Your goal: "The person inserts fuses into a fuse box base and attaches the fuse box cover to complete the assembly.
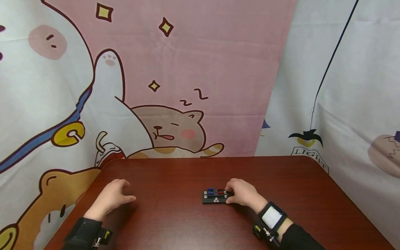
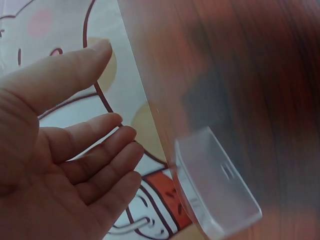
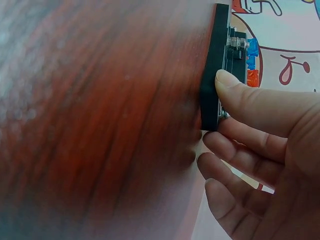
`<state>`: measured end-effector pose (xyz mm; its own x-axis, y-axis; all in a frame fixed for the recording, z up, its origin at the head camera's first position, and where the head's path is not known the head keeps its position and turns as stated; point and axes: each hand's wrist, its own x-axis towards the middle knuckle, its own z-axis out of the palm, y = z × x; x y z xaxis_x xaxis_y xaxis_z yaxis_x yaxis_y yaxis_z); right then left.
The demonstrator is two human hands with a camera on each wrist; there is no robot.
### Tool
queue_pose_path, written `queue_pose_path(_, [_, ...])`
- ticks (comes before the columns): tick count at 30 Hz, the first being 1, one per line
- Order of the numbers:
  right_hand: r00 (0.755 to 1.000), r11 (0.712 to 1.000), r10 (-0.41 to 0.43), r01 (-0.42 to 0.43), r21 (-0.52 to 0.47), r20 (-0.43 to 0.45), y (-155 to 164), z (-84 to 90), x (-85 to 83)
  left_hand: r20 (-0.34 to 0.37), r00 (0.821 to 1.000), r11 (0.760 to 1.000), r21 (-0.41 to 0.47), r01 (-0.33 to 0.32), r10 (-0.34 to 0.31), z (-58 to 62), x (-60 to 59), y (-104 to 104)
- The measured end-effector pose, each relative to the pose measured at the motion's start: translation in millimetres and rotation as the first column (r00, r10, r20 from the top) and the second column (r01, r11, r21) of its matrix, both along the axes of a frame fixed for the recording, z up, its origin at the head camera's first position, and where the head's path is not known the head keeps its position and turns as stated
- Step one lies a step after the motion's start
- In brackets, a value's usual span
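On the table lies a small black fuse block with metal screw terminals and blue and red blade fuses. My right hand pinches its right end. The right wrist view shows the thumb pressed on the black base, with the other fingers curled below and behind its end. To the left, my left hand hovers over the table, holding nothing, thumb apart from the loosely bent fingers. A clear plastic cover, box-shaped, lies on the table beyond the left fingertips in the left wrist view; the hand mostly hides it in the head view.
The reddish-brown wooden table has rounded far corners. Behind it hangs a cloth printed with cartoon animals, which also runs down along the table's left side. Each wrist wears a strapped camera.
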<state>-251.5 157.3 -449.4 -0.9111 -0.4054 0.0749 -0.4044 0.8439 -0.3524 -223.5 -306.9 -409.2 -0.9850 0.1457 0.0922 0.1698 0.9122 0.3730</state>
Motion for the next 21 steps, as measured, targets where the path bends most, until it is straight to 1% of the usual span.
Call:
queue_pose_path(5, [1.000, 1.000, 0.002, -0.002, 0.011, -0.006, -0.5, 1.5, 0.6, 0.031, 0.999, 0.999, -0.037, -0.036, 0.037, -0.2, 2.3, -16.6])
queue_pose_path(9, [1.000, 1.000, -0.005, 0.005, 0.012, -0.002, -1.5, 2.7, 1.0, 0.076, 0.995, 0.998, -0.044, -0.054, 0.058, -1.9, 2.5, -27.0])
queue_pose_path(16, [1.000, 1.000, -0.008, 0.008, 0.006, -0.001, -1.7, 2.3, 0.7, 0.128, 0.988, 0.993, -0.099, -0.071, 0.084, -10.1, 2.3, -44.1])
queue_pose_path(19, [1.000, 1.000, -0.006, 0.006, 0.003, 0.004, -1.5, 1.1, 0.7, 0.164, 0.981, 0.992, -0.095, -0.089, 0.103, -12.6, 2.5, -49.5])
queue_pose_path(21, [1.000, 1.000, -0.002, 0.002, -0.001, 0.006, -1.0, 0.8, 0.9, 0.185, 0.977, 0.993, -0.082, -0.088, 0.102, -14.7, 3.1, -52.2])
